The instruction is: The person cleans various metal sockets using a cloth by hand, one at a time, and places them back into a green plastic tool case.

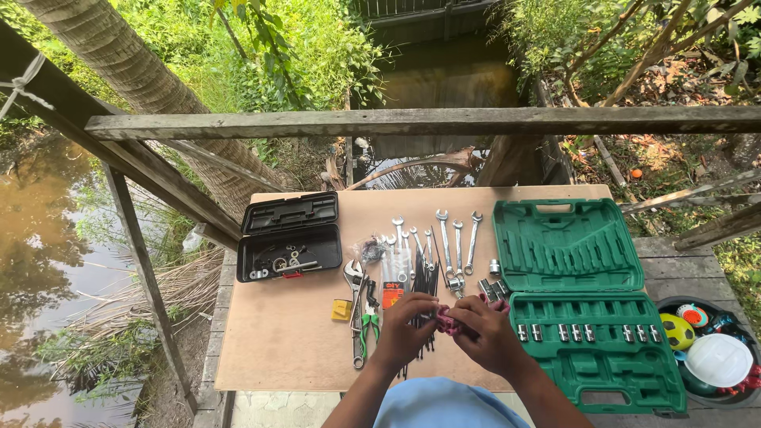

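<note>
On the wooden table, both hands closed around a pink cloth, beside an orange-labelled packet.

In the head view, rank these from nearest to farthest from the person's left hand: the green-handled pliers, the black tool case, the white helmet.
From the left hand:
1. Green-handled pliers, just to its left on the board.
2. Black tool case, open, at the far left corner of the board.
3. White helmet, far off to the right, in the tub past the green socket case.
</note>
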